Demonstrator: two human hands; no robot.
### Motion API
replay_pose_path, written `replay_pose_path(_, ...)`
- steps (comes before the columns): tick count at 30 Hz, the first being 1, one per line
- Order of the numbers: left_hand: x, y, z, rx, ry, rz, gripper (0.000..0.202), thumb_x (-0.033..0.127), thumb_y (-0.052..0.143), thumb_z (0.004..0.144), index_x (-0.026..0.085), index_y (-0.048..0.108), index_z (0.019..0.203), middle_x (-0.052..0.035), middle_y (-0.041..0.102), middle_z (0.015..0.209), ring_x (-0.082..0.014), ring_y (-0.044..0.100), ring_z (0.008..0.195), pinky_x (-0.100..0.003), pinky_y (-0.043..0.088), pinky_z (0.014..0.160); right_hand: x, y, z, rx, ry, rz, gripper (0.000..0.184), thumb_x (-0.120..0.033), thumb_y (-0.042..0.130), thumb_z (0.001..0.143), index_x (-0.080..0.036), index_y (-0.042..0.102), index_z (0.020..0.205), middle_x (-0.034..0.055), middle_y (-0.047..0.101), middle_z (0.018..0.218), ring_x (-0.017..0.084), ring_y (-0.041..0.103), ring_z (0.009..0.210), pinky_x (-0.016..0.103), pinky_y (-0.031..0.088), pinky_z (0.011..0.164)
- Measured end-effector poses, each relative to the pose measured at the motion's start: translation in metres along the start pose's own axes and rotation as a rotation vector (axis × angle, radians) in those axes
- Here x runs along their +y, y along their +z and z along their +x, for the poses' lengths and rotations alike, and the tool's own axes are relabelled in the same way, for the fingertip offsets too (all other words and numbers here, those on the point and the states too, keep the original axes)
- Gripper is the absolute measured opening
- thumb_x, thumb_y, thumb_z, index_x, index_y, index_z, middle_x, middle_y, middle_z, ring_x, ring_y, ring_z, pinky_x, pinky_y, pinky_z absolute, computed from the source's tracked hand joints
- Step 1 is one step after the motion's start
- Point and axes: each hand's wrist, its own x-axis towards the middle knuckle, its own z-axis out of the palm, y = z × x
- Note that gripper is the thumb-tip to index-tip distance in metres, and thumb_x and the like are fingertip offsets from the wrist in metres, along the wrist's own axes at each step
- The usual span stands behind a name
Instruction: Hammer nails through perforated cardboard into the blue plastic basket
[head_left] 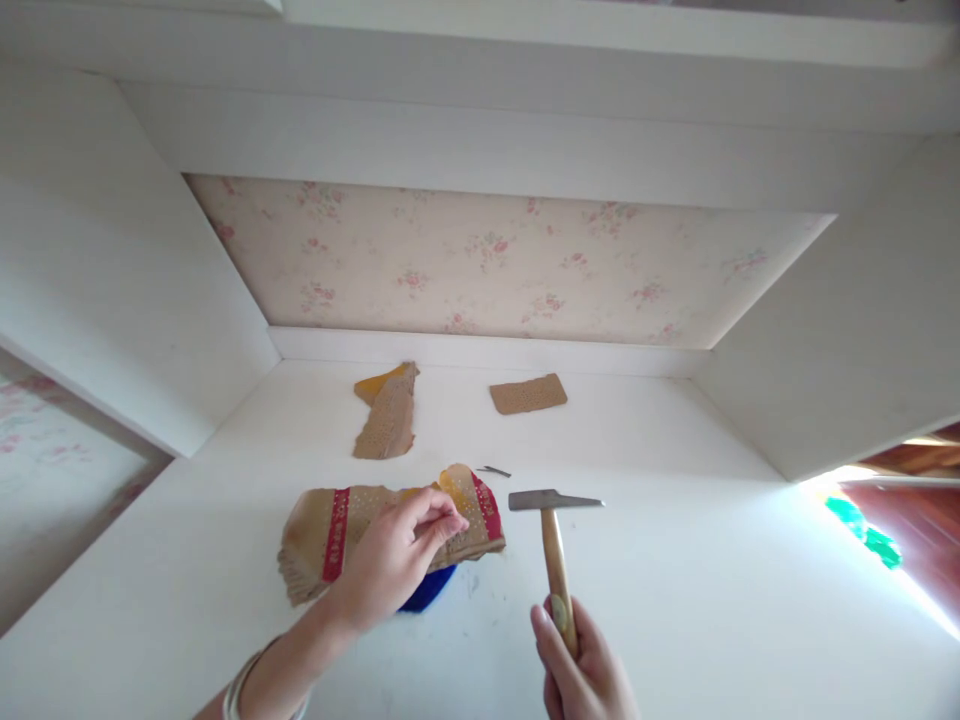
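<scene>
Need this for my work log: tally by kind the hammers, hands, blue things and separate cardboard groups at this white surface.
Hammers: 1 (hammer)
Hands: 2 (left hand, right hand)
Blue things: 1 (blue item, partly hidden)
Cardboard groups: 3 (stack, back-left cardboard, back-right cardboard)
Total: 7
Thin metal bits left out: too small to count.

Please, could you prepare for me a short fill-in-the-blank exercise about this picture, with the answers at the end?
1. The right hand grips the hammer by its wooden ____.
2. On the cardboard stack at the left hand, the bands with white lettering are ____.
3. The item showing at the stack's near edge is ____.
4. The wallpaper is printed with pinkish ____.

Missing words: handle; red; blue; flowers.
</scene>
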Motion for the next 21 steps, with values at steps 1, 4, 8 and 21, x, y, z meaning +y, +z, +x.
replay_pose_path(1, -0.006, 0.003, -0.003, 0.013, -0.009, 0.014, 0.021, 0.041, 0.053, 0.095, 0.022, 0.06, 0.09, -0.0001, 0.073, 0.087, -0.0152, 0.069, 0.084, -0.023, 0.052, 0.077, -0.003, 0.005, 0.0, -0.027, -0.016, -0.003, 0.053, -0.074, 0.059, 0.075, -0.024, 0.039, 0.073, -0.0155, 0.023, 0.047, 0.003, 0.019, 0.034, 0.013, 0.013, 0.03)
replay_pose_path(4, -0.017, 0.012, -0.005, 0.025, -0.005, 0.071, 0.022, 0.041, 0.05, 0.096, 0.022, 0.06, 0.091, 0.0004, 0.072, 0.085, -0.015, 0.069, 0.081, -0.022, 0.052, 0.074, -0.013, 0.016, 0.004, -0.074, -0.059, -0.037, 0.051, -0.072, 0.052, 0.081, -0.025, 0.036, 0.07, -0.0147, 0.029, 0.046, 0.002, 0.022, 0.032, 0.014, 0.015, 0.029)
replay_pose_path(8, -0.019, 0.018, -0.005, 0.034, 0.074, 0.163, 0.021, 0.039, 0.049, 0.097, 0.023, 0.061, 0.09, 0.0001, 0.072, 0.085, -0.0148, 0.069, 0.08, -0.022, 0.051, 0.075, -0.025, 0.023, 0.009, -0.113, -0.062, -0.058, 0.053, -0.074, 0.049, 0.081, -0.025, 0.035, 0.069, -0.0138, 0.034, 0.047, 0.003, 0.027, 0.032, 0.014, 0.02, 0.028)
replay_pose_path(21, -0.024, 0.021, 0.0, 0.053, 0.211, 0.256, 0.019, 0.028, 0.052, 0.098, 0.023, 0.068, 0.091, -0.0003, 0.072, 0.087, -0.0149, 0.065, 0.081, -0.024, 0.047, 0.079, -0.034, 0.025, 0.0, -0.095, -0.125, -0.055, 0.048, -0.069, 0.05, 0.084, -0.025, 0.035, 0.071, -0.0155, 0.026, 0.045, 0.002, 0.022, 0.03, 0.014, 0.013, 0.028)
